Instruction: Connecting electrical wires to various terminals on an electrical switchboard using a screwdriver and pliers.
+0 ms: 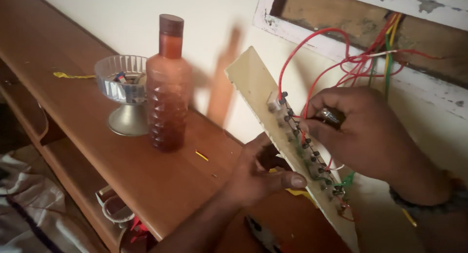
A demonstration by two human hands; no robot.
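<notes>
We judge switch board (263, 94) light, stiff, wires (319, 70) fragile; hangs tilted right of bottle (165, 92), over worktop (146, 170). Left hand (256, 172) fingers curled under near edge; right hand (360, 131) fingers clamped on small tool (331, 115). Grip edges.

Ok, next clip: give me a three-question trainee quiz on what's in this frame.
1. True or false: the left hand supports the cream panel from its underside.
2. Which stands closer to the panel on the wooden shelf?
A. the brown plastic bottle
B. the clear footed bowl
3. Fill in: the right hand presses a dark tool against the panel's row of ____.

Key:
1. True; its fingers curl under the panel's lower edge.
2. A; the bowl stands further off, to the bottle's left in the view.
3. Terminals, where red wires and green wires from the wall opening end.
</notes>
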